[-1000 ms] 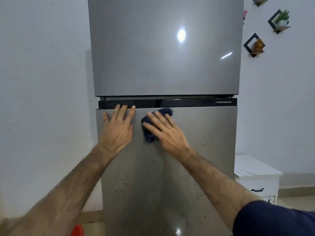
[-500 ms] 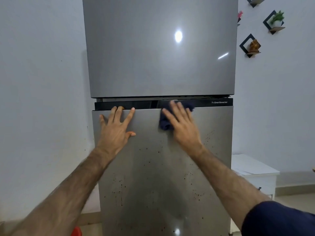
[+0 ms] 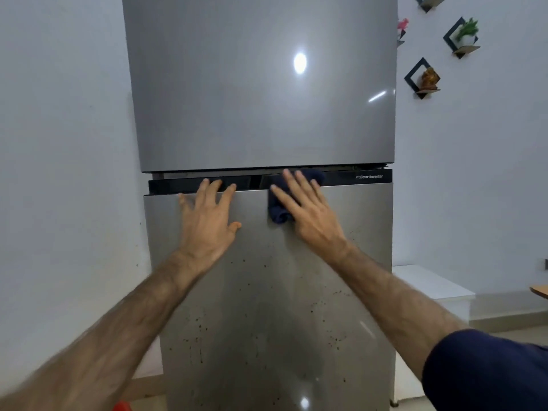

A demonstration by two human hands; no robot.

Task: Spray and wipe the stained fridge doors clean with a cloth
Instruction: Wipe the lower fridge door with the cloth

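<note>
Cloth [image 3: 278, 213], under flat right hand [image 3: 308, 212], has slid right along lower fridge door [image 3: 267, 307] top edge. Left hand [image 3: 207, 221] braces, fingers spread. Specks below remain unwiped.

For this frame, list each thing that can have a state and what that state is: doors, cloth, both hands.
upper fridge door: closed, looks free of spots.
lower fridge door: closed, dark specks across the middle and lower part.
cloth: bunched, pressed against the lower door's top edge and the black strip.
right hand: fingers straight, pressing the cloth flat.
left hand: fingers spread, resting flat on the lower door.
</note>
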